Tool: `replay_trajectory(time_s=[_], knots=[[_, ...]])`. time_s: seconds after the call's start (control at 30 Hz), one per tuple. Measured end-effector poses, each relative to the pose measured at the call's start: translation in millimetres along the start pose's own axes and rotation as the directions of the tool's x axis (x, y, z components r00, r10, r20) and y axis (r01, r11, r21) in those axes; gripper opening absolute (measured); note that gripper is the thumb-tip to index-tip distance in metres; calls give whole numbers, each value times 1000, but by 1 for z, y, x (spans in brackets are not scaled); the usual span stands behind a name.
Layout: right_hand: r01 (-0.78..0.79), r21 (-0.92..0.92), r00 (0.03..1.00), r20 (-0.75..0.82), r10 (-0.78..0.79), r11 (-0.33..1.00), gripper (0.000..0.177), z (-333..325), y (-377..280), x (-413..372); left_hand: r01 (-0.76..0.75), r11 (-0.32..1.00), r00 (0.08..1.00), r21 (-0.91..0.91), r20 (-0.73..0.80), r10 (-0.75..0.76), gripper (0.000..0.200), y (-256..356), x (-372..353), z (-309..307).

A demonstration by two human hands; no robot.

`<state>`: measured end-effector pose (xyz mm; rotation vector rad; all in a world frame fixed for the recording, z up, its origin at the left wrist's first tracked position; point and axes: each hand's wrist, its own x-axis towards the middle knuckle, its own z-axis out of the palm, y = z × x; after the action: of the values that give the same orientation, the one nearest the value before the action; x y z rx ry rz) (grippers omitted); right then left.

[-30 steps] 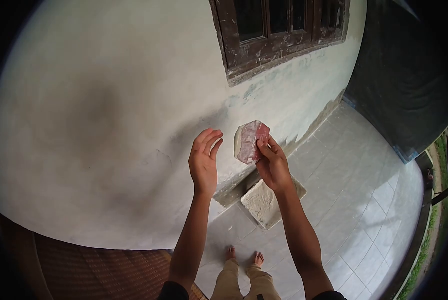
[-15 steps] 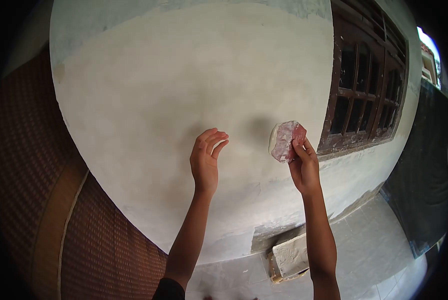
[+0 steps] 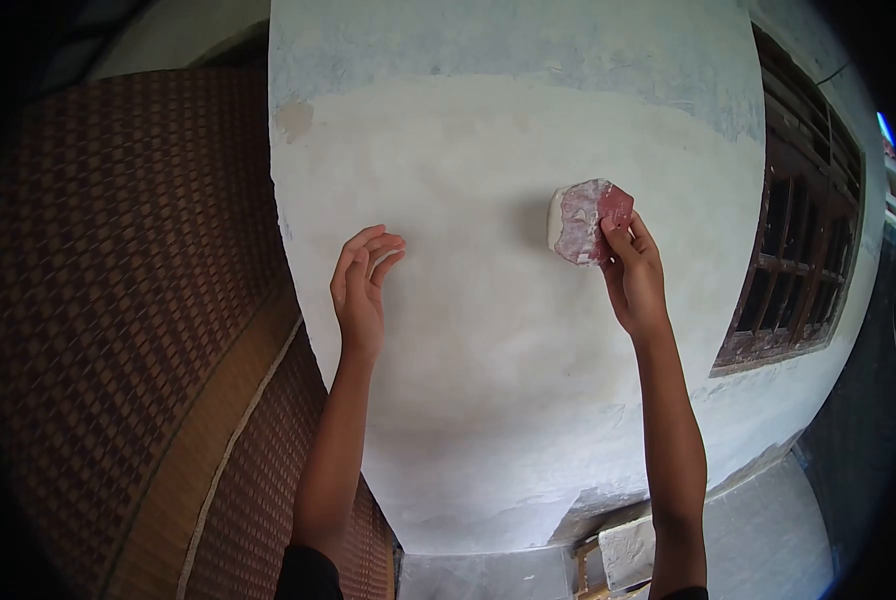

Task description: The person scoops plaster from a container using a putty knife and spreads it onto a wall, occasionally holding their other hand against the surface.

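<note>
My right hand [image 3: 636, 272] grips a flat red putty scraper [image 3: 616, 206] by its right side, thumb laid across its face. White putty smears the scraper's surface, with a thick pale lump along its left edge. Behind it is the whitish plastered wall [image 3: 468, 330], on which the scraper casts a soft shadow. Left of that, my left hand [image 3: 360, 290] is raised in front of the wall, fingers loosely curved and apart, holding nothing.
A brown woven screen [image 3: 138, 230] runs along the left, beside the wall's corner. To the right is a dark wooden window [image 3: 798, 240] with glass panes. Low on the tiled floor [image 3: 488, 575] stands a putty-covered board [image 3: 628, 553], partly behind my right forearm.
My view has turned left, so the window sits further right and more of the woven screen shows. Both hands appear higher in view and wider apart; the right still holds the scraper.
</note>
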<state>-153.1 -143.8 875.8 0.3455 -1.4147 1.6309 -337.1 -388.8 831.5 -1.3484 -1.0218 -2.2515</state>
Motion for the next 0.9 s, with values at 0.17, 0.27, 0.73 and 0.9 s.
replay_trajectory(time_s=[0.17, 0.27, 0.73, 0.9], knots=[[8, -24, 997, 83, -6, 1000, 27, 44, 9, 25, -42, 996, 999, 82, -24, 44, 37, -2, 25, -37], [41, -37, 991, 131, -36, 998, 26, 74, 15, 43, -89, 981, 995, 175, -33, 96, 36, -9, 36, -57], [466, -391, 872, 352, -339, 794, 30, 189, 28, 119, -442, 235, 854, 866, 326, 405, 54, -38, 80, -126], [681, -498, 731, 515, -448, 537, 27, 218, 27, 120, -440, 108, 846, 892, 371, 382, 57, -53, 82, -135]])
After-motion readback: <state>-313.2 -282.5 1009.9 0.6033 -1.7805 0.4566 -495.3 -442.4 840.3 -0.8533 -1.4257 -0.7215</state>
